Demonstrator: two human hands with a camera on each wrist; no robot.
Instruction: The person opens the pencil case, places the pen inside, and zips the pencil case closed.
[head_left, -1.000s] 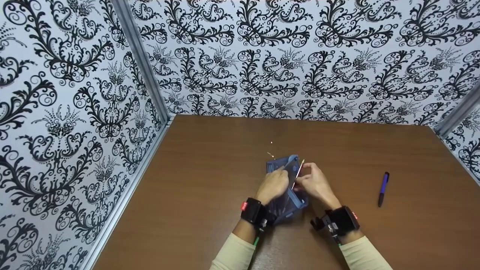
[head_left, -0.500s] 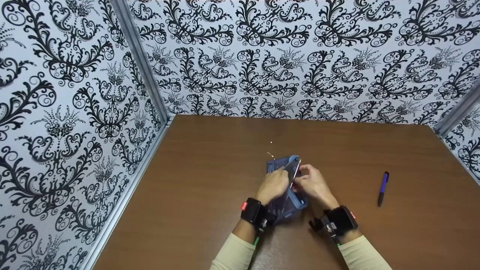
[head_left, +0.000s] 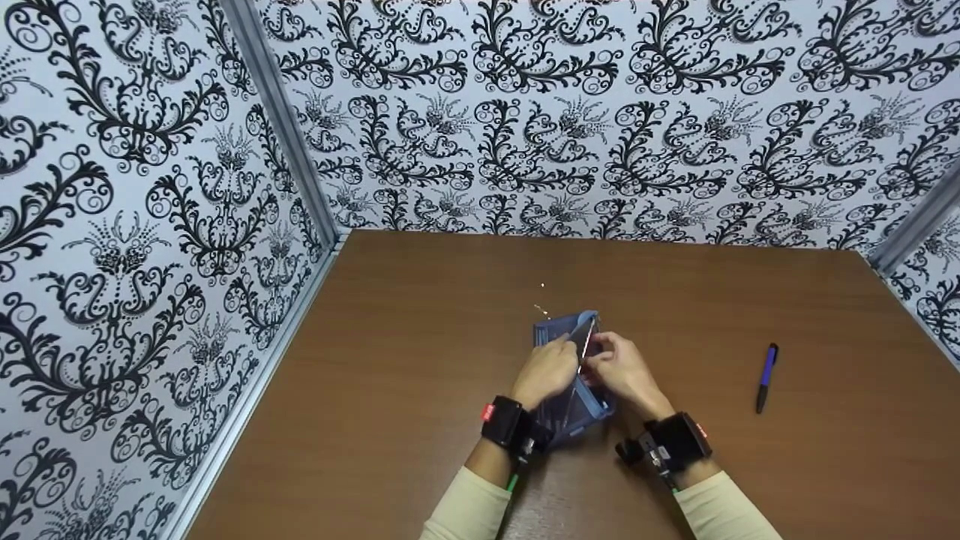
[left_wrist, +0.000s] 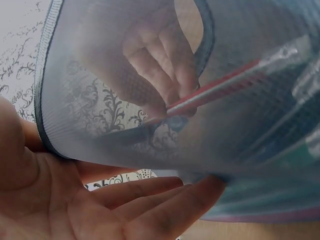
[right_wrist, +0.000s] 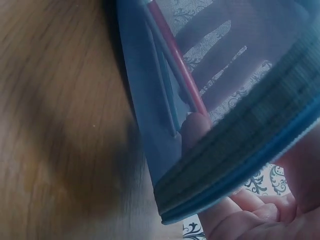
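In the head view a blue mesh zip pouch point(head_left: 594, 399) stands tilted on the table between the hands. My left hand point(head_left: 550, 372) holds its near-left side, and the mesh covers part of the view from the left wrist. My right hand point(head_left: 627, 372) pinches a slim red-and-white pencil point(head_left: 587, 346) at the pouch's opening. Through the mesh, the left wrist view shows the right fingertips on the pencil point(left_wrist: 215, 91). In the right wrist view the thumb presses the red end beside the zip edge point(right_wrist: 235, 165). Several other slender things lie inside, blurred by the mesh.
A blue pen point(head_left: 766, 379) with black ends lies on the brown table point(head_left: 420, 315) to the right. Small bright specks point(head_left: 541, 308) show just behind the pouch. Patterned walls point(head_left: 540, 127) stand at the back and sides.
My right hand has shifted slightly left with the pencil, which has slid closer to and lower into the pouch. The left hand has stayed in place.
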